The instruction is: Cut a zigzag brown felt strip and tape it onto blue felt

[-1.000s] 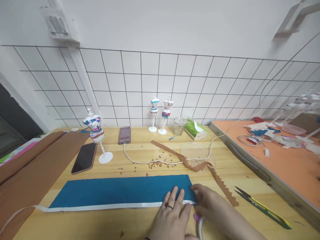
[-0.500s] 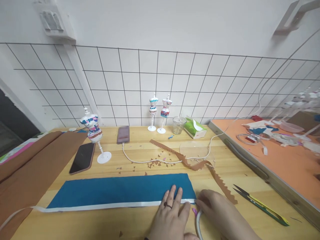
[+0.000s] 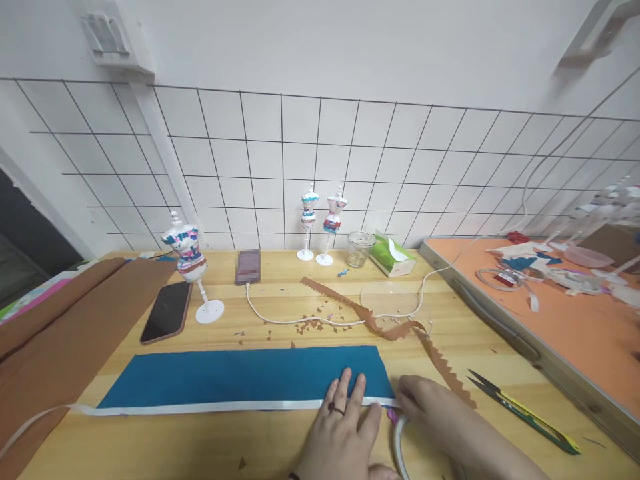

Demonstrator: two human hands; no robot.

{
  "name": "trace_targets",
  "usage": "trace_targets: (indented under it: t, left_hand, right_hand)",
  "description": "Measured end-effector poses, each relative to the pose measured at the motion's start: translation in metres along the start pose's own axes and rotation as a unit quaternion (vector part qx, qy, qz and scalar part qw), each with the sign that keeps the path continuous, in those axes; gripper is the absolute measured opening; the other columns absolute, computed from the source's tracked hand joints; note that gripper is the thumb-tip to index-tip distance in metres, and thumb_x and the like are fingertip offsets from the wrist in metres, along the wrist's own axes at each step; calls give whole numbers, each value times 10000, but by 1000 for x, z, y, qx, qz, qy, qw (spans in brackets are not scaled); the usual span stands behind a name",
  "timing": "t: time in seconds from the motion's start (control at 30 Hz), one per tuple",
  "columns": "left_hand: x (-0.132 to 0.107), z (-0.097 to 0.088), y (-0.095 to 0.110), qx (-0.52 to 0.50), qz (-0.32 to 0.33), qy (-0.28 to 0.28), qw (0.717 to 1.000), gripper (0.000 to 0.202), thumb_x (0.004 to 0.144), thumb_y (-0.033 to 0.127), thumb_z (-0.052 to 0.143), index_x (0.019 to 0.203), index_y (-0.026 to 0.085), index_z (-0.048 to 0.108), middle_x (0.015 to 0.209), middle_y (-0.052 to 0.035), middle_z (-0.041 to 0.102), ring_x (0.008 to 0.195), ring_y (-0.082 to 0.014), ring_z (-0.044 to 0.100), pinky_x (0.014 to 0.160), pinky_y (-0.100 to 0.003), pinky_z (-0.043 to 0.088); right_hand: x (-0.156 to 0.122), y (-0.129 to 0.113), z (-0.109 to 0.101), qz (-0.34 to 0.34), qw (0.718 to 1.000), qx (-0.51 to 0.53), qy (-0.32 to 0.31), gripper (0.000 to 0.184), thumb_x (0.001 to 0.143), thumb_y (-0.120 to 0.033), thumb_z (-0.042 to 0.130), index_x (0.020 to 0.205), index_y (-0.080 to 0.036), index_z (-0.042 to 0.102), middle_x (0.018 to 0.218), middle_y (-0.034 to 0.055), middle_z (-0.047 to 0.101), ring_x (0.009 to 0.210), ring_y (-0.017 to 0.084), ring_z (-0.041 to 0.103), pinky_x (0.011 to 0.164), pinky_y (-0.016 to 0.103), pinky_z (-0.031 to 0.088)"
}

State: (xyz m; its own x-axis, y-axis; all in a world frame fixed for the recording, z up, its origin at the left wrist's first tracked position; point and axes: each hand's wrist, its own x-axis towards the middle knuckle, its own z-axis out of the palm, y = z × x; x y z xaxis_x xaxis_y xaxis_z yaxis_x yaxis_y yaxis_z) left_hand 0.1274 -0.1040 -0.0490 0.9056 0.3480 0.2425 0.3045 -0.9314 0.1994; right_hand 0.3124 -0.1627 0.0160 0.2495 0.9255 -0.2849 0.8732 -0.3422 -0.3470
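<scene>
A long blue felt strip [image 3: 240,377] lies across the wooden table [image 3: 280,440]. A white tape [image 3: 200,407] runs along its near edge and trails off to the left. My left hand [image 3: 340,430] lies flat, fingers spread, pressing the tape and the felt near the strip's right end. My right hand [image 3: 440,417] rests just right of the felt's corner, fingers curled at the tape's end. A white tape roll [image 3: 399,447] sits under the right hand.
A zigzag-cut brown felt strip [image 3: 395,330] and small scraps lie behind the blue felt. Scissors [image 3: 520,410] lie at right. A phone [image 3: 167,312], small mannequins [image 3: 193,270], a power bank with cable [image 3: 249,267], a glass [image 3: 360,250], a tissue pack [image 3: 393,255], brown cloth [image 3: 55,333], an orange board [image 3: 565,313].
My right hand has slid a little to the right along the tape end, uncovering the felt's corner. The left hand has stayed pressed in place.
</scene>
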Motion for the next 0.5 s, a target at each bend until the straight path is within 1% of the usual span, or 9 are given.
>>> trace_targets:
  t: [0.17,0.3,0.5]
  left_hand:
    - [0,-1,1,-7,-6,6,1000,655,763,608,455,1283,218,374,1439,-125,204,1306,-330,164,1011,-453,269]
    - [0,-3,2,-17,-10,-5,1000,662,746,593,496,1280,219,379,1440,-126,202,1308,-334,154,1015,-457,266]
    - [0,-5,2,-18,-10,-2,1000,650,768,608,444,1281,212,384,1437,-125,212,1307,-331,161,1012,-457,266]
  right_hand:
    - [3,0,-2,-1,1000,-5,-3,218,805,-259,404,605,-211,475,673,48,627,645,193,553,567,266,325]
    - [7,2,-2,3,1000,-6,-8,220,768,-247,425,553,-210,450,599,25,601,583,174,524,521,256,292]
    - [18,8,-2,20,999,9,-24,179,690,-232,479,514,-202,468,516,-13,534,511,142,470,460,241,252]
